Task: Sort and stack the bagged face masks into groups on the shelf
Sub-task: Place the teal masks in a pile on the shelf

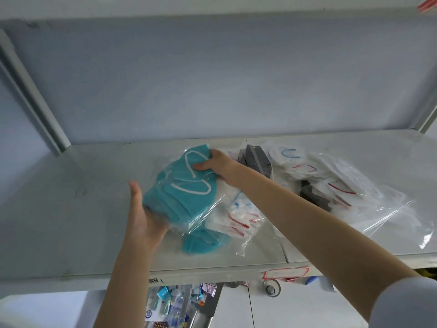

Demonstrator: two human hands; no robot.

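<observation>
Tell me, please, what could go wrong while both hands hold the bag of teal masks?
1. The teal mask bag is smooth plastic; the right hand pinches its far end and the left hand props its side with straight fingers, so it may slip.
2. The bag of white masks lies partly under it, near the front edge of the shelf; sliding could drag it off.

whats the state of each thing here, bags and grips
teal mask bag, held between both grips
left grip, open, palm against bag's left end
right grip, thumb and fingers pinching bag's far end
red-loop white mask bag, lying on shelf
grey masks, lying in pile
</observation>
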